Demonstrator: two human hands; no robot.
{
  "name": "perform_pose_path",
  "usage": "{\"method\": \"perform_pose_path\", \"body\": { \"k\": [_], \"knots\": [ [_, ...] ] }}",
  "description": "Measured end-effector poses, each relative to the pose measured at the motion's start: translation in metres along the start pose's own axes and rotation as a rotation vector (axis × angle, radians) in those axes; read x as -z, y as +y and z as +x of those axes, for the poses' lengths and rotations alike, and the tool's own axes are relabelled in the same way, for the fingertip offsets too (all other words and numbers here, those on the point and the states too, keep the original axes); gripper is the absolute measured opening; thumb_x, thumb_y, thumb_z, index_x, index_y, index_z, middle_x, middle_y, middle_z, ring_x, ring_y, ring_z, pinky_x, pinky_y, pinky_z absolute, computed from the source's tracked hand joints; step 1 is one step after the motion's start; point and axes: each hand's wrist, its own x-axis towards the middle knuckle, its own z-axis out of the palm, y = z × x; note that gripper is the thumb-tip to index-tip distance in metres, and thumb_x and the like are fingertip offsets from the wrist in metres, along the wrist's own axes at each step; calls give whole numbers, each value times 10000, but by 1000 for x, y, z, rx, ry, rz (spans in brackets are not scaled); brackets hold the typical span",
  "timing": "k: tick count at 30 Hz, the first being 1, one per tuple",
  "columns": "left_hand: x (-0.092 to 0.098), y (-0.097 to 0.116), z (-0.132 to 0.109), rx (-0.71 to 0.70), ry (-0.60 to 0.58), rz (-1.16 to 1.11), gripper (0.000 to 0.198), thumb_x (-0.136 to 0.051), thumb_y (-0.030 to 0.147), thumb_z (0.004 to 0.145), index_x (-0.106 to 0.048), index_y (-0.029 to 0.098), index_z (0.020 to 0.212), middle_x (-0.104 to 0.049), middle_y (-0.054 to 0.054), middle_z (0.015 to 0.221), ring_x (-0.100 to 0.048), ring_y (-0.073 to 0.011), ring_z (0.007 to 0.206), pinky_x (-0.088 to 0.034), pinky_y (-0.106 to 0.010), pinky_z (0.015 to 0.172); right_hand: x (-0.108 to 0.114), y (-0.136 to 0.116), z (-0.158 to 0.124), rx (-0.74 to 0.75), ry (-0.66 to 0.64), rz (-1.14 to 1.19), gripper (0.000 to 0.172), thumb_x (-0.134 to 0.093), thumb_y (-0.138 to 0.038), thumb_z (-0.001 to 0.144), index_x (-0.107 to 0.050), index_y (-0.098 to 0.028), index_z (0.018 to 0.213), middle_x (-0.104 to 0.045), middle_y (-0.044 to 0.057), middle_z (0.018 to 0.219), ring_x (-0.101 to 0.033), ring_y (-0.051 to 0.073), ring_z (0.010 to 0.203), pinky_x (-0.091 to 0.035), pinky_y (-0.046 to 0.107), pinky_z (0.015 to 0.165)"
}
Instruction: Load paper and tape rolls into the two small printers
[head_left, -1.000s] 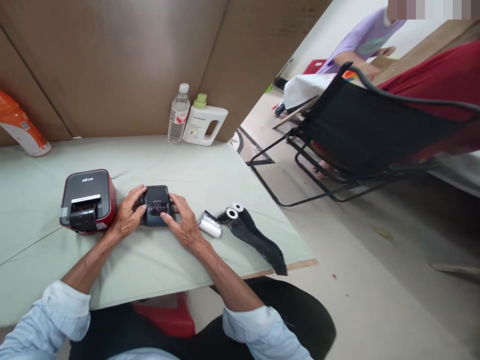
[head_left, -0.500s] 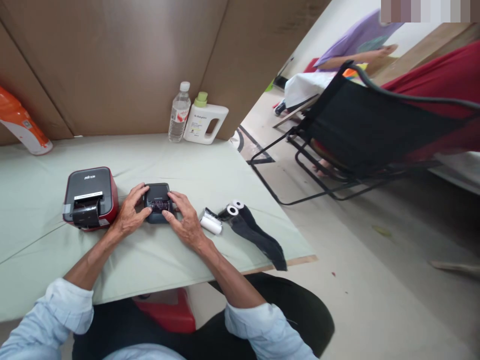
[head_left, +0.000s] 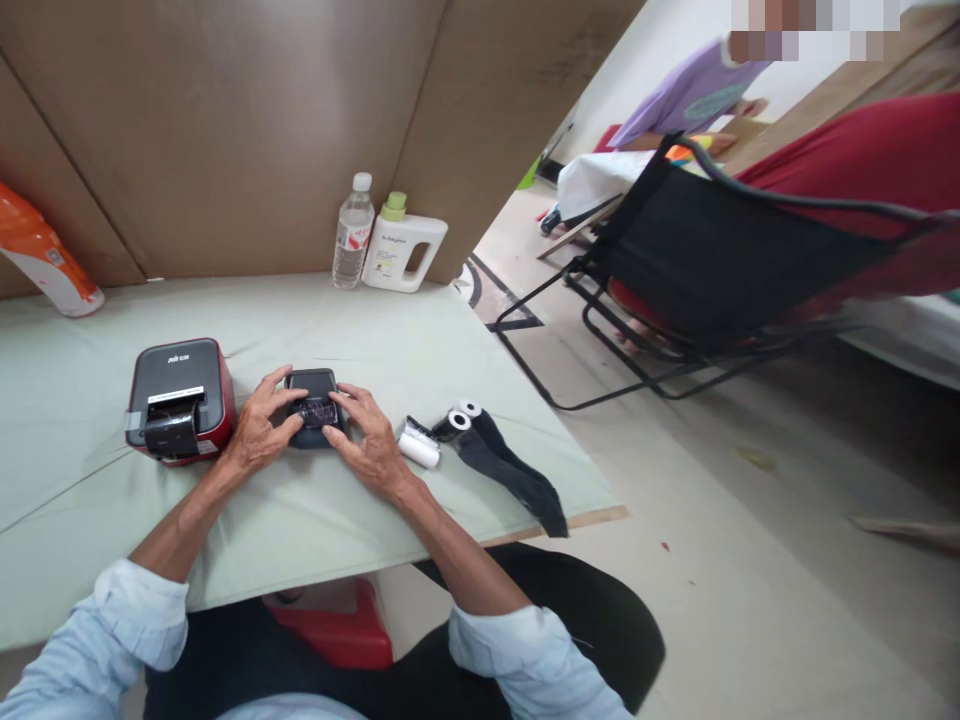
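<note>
Both hands, left hand and right hand, clamp the small black printer mid-table, fingertips pressing into its open bay. Looks fiddly: push unevenly and I reckon it skids into the paper roll.

Soft even daylight, warped edges

Matt black plastic printer; glossy red casing; smooth pale cloth tabletop.
</note>
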Motion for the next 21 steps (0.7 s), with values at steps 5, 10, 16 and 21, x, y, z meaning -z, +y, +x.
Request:
{"method": "perform_pose_path", "body": {
  "k": [5,10,16,21],
  "knots": [
    [-3,4,3,30,23,-1,257,-583,244,915,-809,222,1036,-610,-115,1501,-575,-281,1405,-442,-505,1219,4,1,5,32,-22,-7,565,-600,-162,908,-588,-281,1460,-556,132,1498,-534,277,1414,-469,527,1192],
    [-2,5,3,-5,18,19,251,-593,213,893,-812,229,1015,-613,-110,1487,-574,-292,1403,-451,-506,1211,2,-3,18,78,1,-87,454,-652,-189,923,-672,-318,1357,-615,103,1436,-569,296,1352,-499,560,1147],
    [1,1,1,-20,-7,46,383,-645,173,813,-749,211,1179,-547,-143,1552,-524,-312,1454,-421,-527,1231,0,-2,17,162,-29,-190,355,-605,-119,920,-768,-305,1175,-682,102,1319,-606,312,1244,-547,567,1070],
    [3,-2,-1,40,-48,-11,558,-647,173,792,-656,216,1348,-486,-145,1610,-465,-321,1505,-396,-550,1247,-1,1,8,185,-52,-214,417,-603,-107,895,-744,-305,1233,-650,96,1400,-586,325,1278,-532,598,1088]
  ]
}}
